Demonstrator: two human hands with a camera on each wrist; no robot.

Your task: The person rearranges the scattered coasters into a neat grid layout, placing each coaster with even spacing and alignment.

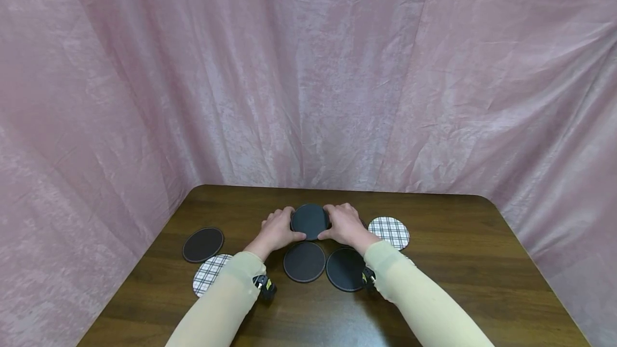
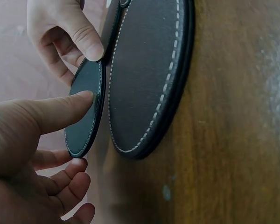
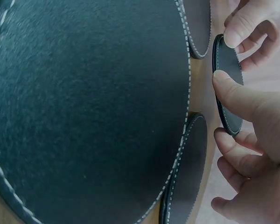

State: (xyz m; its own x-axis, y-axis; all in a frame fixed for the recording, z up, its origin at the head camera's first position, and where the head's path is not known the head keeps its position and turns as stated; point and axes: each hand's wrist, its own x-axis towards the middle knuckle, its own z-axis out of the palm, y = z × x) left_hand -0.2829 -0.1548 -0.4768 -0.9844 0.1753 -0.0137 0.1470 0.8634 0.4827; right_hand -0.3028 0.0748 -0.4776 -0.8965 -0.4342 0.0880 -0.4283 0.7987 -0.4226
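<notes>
Both hands hold one round black coaster with pale stitching (image 1: pixel 310 221), over the far middle of the table. My left hand (image 1: pixel 276 231) grips its left edge, thumb at the near side and fingers farther round. On the opposite edge my right hand (image 1: pixel 345 224) grips in the same way. In the left wrist view the held coaster (image 2: pixel 81 133) is pinched between thumbs and fingers. The right wrist view shows this coaster (image 3: pixel 229 105) raised at the table's far side. Just nearer lie a dark brown coaster (image 1: pixel 305 262) and a black coaster (image 1: pixel 344 269).
At the left lie another dark coaster (image 1: pixel 203 244) and a white plaid coaster (image 1: pixel 210 273), partly under the left sleeve. A second plaid coaster (image 1: pixel 388 232) lies right of the right hand. The wooden table (image 1: pixel 458 261) meets a pink curtain (image 1: pixel 299 95) behind.
</notes>
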